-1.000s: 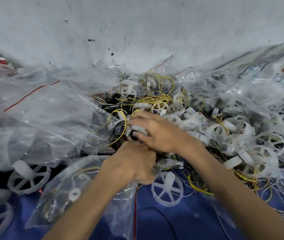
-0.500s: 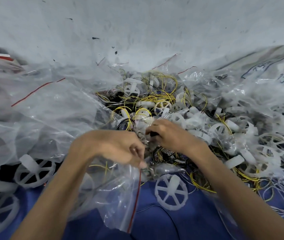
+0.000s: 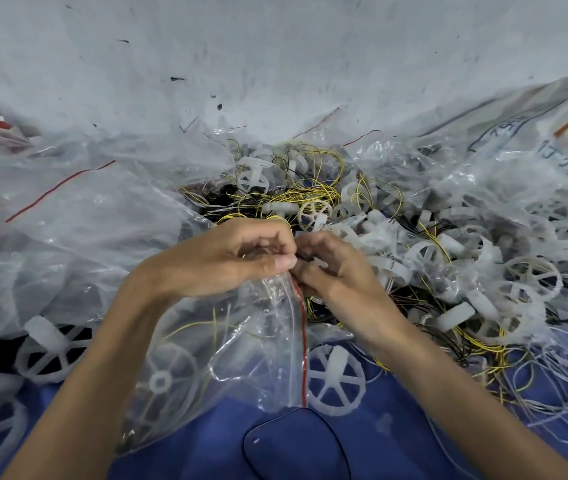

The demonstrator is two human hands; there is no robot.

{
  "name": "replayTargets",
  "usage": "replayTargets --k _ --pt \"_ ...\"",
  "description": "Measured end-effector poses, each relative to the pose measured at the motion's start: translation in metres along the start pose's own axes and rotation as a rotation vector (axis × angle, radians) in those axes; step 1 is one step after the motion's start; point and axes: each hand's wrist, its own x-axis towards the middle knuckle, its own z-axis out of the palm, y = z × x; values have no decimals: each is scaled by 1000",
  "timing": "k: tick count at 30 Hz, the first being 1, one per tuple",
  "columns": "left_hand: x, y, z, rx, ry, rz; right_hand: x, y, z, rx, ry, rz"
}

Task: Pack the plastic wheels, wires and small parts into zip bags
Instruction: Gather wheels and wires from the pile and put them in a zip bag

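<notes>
The zip bag (image 3: 241, 341) is clear and crumpled, with a red seal strip (image 3: 302, 334) running down its right edge. Through the plastic show a white spoked wheel (image 3: 168, 375) and a few thin yellow wires (image 3: 199, 327).

The zip bag lies on a blue cloth (image 3: 310, 455). Just right of its lower corner lies a loose white wheel (image 3: 336, 379), and below it a thin black wire (image 3: 251, 455) loops over the cloth. Right of the bag and beyond it is a big heap of white wheels and tangled yellow and black wires (image 3: 431, 251). Left of it are large sheets of clear plastic (image 3: 85, 209), with another wheel (image 3: 52, 351) under them. Far beyond it, to the right, is a printed sack (image 3: 535, 133), and behind everything a scuffed grey surface (image 3: 275, 64).

Both hands meet at the bag's top corner, where the red strip begins. The left hand (image 3: 227, 258) grips the corner from the left, its fingers curled and its thumb pressed flat on the plastic. The right hand (image 3: 338, 271) comes in from the right with its fingers curled tight, pinching the bag's mouth just beside the left thumb. Something small and dark shows at its fingertips; what it is cannot be told. The rest of the bag hangs below the hands.
</notes>
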Motion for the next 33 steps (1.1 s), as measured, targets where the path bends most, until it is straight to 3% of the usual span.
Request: replayTargets --k 3,5,7,9,12,15,20,24,29,33 --pt "0 -2 -1 7 51 17 -6 0 4 184 37 176" --pt "0 -2 0 6 77 29 -4 -2 6 93 -76 225" --pt "1 -1 1 14 96 42 -1 -5 10 -4 -157 195" --pt "1 -2 0 1 133 58 3 -9 10 -17 -135 122" --pt "-1 -2 -3 -70 208 79 5 -14 5 128 -141 84" --pt "1 -1 -2 -87 253 103 3 -13 8 178 -275 131" --pt "3 -1 2 -28 226 120 -3 -16 13 -290 -527 126" --pt "1 -4 -3 -42 269 114 -7 -22 4 -536 -534 117" --pt "-3 -16 -12 -96 354 52 -20 -26 -10 -394 -406 194" --pt "-3 -36 -12 79 251 -180 -18 -18 -20 -569 -360 -115"
